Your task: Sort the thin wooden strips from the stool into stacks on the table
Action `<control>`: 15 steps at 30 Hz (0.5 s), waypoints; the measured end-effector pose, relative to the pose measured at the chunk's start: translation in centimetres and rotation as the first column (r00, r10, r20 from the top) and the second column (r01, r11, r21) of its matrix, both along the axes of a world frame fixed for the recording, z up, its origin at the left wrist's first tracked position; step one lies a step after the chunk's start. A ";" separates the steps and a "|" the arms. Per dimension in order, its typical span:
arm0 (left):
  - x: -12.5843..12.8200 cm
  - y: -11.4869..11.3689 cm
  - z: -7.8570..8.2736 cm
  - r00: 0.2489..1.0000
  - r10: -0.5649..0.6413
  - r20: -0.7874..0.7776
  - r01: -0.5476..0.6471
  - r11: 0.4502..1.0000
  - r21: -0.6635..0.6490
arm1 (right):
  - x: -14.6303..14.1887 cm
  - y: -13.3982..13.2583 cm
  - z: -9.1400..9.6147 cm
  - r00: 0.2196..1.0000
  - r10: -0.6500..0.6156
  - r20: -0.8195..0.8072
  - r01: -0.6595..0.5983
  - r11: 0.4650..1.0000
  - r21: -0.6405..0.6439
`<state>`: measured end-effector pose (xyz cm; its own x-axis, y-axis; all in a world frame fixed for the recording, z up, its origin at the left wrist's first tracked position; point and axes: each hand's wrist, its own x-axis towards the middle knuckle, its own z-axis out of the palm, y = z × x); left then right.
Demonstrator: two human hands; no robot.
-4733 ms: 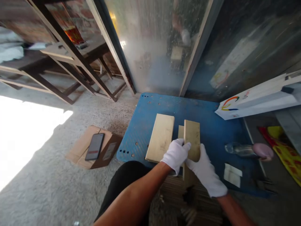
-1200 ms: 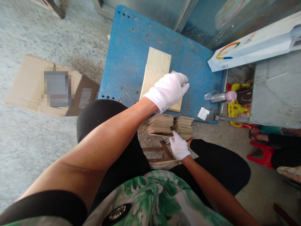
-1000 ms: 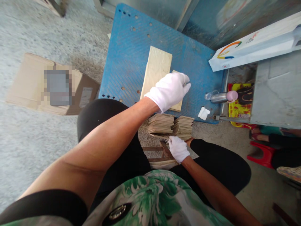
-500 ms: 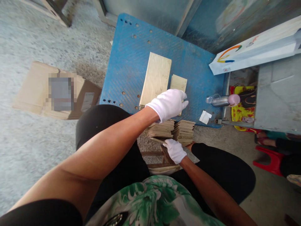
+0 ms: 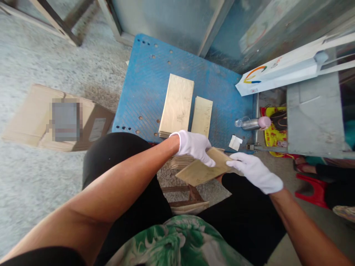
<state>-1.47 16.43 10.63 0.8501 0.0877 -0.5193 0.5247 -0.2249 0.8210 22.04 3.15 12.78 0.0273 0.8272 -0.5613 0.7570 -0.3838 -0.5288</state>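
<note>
A thin, pale rectangular wooden board [image 5: 203, 170] is held tilted above my lap. My right hand [image 5: 255, 171], in a white glove, pinches its right end between thumb and fingers. On the board's far side is my left hand [image 5: 194, 146], also white-gloved, with its thumb over the face and the fingers partly hidden. Under and behind the board, stacked boards [image 5: 180, 162] show only in part. On the blue plastic surface [image 5: 141, 88] lie a wide stack of boards [image 5: 177, 103] and a narrower stack [image 5: 202, 116] to its right.
A bottle with a pink cap [image 5: 251, 123] and a white paper scrap [image 5: 235, 142] lie to the right. Beyond are a white paper bag [image 5: 280, 70], a grey metal box [image 5: 313, 114] and a red stool [image 5: 312, 190]. A cardboard box [image 5: 94, 114] sits left on the floor.
My right hand has risen from the lower stacks, bringing up a board. My left hand has come back from the narrow stack to this board. The view has shifted slightly.
</note>
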 end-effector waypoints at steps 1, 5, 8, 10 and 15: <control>0.1 -0.1 0.0 1.000 0.002 0.014 -0.002 1.000 -0.018 | 0.4 0.9 1.3 1.000 -0.017 -0.006 0.017 1.000 0.020; 0.7 -0.8 0.5 0.980 0.187 0.060 -0.187 0.982 -0.018 | 1.5 3.5 3.2 0.981 -0.175 -0.083 0.182 0.979 0.089; 1.4 -1.0 1.0 0.933 0.352 0.069 -0.353 0.936 0.000 | 1.5 3.9 1.7 0.837 -0.399 -0.375 0.477 0.867 0.141; 2.0 -0.9 1.0 0.885 0.466 0.027 -0.466 0.884 0.026 | 0.9 3.3 -0.1 0.685 -0.494 -0.536 0.649 0.748 0.140; 3.8 -0.2 0.3 0.755 0.655 -0.019 -0.655 0.756 0.021 | -3.0 0.2 -4.5 0.733 -0.555 -0.393 0.649 0.743 0.162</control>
<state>2.29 16.20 10.96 0.5701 0.6248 -0.5335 0.5670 0.1707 0.8058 19.02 3.39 8.25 0.4438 0.8093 -0.3848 0.1987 -0.5076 -0.8383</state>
